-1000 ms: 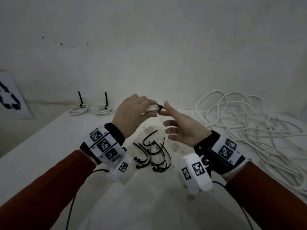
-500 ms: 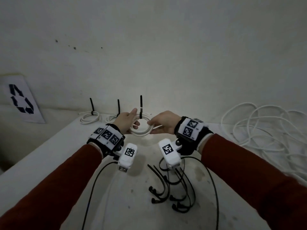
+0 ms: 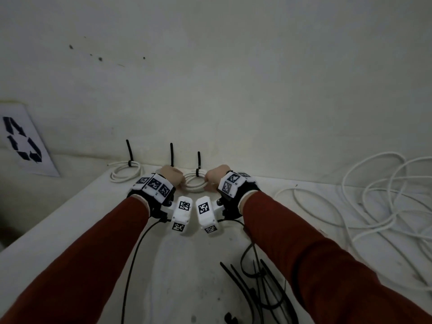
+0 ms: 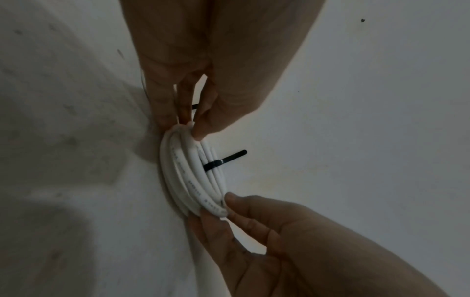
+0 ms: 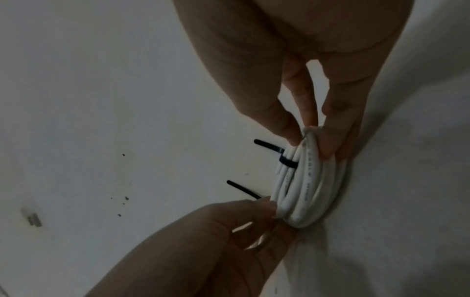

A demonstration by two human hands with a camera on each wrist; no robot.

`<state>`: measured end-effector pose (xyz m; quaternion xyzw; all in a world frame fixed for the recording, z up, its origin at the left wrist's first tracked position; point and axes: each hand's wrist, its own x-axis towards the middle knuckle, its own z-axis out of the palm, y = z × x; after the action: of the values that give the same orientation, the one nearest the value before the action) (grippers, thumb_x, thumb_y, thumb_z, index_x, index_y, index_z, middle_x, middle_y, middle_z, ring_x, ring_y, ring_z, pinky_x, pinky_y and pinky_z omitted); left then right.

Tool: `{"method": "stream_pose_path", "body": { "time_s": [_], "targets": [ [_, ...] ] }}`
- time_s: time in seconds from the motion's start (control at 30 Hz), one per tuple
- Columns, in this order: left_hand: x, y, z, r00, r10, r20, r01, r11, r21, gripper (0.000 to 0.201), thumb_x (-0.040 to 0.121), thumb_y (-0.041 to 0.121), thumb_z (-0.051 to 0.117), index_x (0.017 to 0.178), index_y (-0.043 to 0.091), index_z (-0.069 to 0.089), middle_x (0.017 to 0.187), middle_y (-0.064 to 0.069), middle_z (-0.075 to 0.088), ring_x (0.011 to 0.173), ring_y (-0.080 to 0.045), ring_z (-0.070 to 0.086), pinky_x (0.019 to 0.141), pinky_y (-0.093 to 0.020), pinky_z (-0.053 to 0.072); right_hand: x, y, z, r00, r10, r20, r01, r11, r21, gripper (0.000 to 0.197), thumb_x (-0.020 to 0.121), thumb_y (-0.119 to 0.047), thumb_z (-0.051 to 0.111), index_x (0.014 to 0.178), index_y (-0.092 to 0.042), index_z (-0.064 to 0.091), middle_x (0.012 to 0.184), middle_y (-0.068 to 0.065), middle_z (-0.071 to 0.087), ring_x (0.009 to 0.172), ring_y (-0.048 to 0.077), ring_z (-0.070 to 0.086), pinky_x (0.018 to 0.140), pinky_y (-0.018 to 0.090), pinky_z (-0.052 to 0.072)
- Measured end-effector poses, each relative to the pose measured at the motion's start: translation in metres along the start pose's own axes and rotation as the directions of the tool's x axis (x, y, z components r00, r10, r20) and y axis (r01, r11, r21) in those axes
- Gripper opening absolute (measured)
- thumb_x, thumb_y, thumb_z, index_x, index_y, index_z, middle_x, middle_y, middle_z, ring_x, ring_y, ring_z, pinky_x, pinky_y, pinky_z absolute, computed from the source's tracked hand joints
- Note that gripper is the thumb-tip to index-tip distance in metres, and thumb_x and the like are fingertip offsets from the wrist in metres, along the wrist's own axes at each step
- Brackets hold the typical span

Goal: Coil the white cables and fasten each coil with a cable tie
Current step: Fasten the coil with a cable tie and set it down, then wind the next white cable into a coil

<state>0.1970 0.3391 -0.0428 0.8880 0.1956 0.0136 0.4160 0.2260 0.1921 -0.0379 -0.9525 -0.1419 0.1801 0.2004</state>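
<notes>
Fingers (image 4: pixel 203 124) of the left hand (image 3: pixel 171 176) and the right hand (image 3: pixel 216 176) pinch opposite sides of a tied white coil (image 3: pixel 195 183) at the far edge of the counter (image 3: pixel 70 220), against the wall (image 3: pixel 233 78). In the left wrist view the left thumb and fingertips close on the coil's upper bend while the right thumb and fingertips clamp its lower bend; the right wrist view shows the same grip mirrored. A black cable tie (image 4: pixel 216 161) cinches the strands, its tail standing up from the coil.

Half a second earlier the hands held the coil lifted short of the wall; it now sits lower and farther back, in line with two finished coils. The far-left coil (image 3: pixel 125 170) lies flat with its tie tail (image 3: pixel 129 150) upright; the middle coil is mostly hidden behind the left hand, with only its tail (image 3: pixel 171 154) plainly visible. A second ago the hands were nearer the person, above the spare ties.

Loose white cable (image 3: pixel 374 206) sprawls over the right side of the counter. Spare black cable ties (image 3: pixel 254 288) lie near the front edge, partly under the right sleeve (image 3: pixel 315 253). A recycling sign (image 3: pixel 22 139) leans at the far left.
</notes>
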Motion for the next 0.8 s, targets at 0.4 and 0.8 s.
{"method": "stream_pose_path", "body": {
  "time_s": [0.4, 0.8],
  "targets": [
    [-0.018, 0.006, -0.007, 0.985, 0.117, -0.127, -0.050, 0.898, 0.437, 0.039, 0.089, 0.019, 0.054, 0.127, 0.011, 0.054, 0.131, -0.014, 0.054, 0.117, -0.030, 0.052, 0.095, -0.034, 0.042, -0.021, 0.007, -0.011, 0.986, -0.110, -0.124, 0.123, 0.987, 0.102, 0.029, 0.095, -0.018, 0.053, 0.121, -0.008, 0.055, 0.122, 0.013, 0.061, 0.110, 0.029, 0.060, 0.086, 0.030, 0.044],
    [-0.163, 0.112, 0.059, 0.650, 0.757, 0.067, -0.746, 0.619, 0.247, 0.015, 0.088, 0.012, 0.055, 0.091, 0.016, 0.070, 0.088, 0.003, 0.065, 0.080, -0.012, 0.056, 0.077, -0.022, 0.039, -0.210, 0.116, -0.083, 0.963, 0.016, -0.269, 0.154, 0.786, 0.598, 0.017, 0.092, -0.009, 0.052, 0.107, -0.005, 0.061, 0.096, 0.007, 0.060, 0.064, 0.020, 0.063, 0.060, 0.028, 0.053]
  ]
}}
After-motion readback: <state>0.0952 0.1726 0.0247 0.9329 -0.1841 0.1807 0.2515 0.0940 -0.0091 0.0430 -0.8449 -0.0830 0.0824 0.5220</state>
